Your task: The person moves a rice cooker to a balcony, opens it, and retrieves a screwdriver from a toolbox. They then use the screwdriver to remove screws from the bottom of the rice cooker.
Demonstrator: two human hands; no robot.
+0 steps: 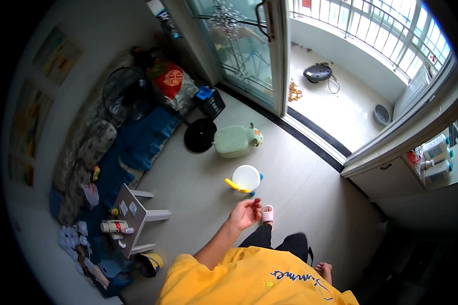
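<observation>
My left hand [245,214] is held out in front of me, palm partly up. Its fingers curl loosely, and nothing lies in it. Just beyond it on the floor stands a small child's stool [247,179] with a round white seat, a yellow backrest and blue feet; the hand appears apart from it. My right hand [324,270] hangs low beside my yellow shirt [259,277], fingers curled in and no object visible in them. One foot in a pink slipper [267,213] is set forward near the stool.
Ahead are a pale green animal-shaped seat [234,142], a fan's black round base [200,135] and a black bin [209,103]. An upturned-looking small table [137,216] and a blue-covered sofa [142,140] stand left. A glass sliding door [244,56] opens onto a balcony; a cabinet [384,178] is right.
</observation>
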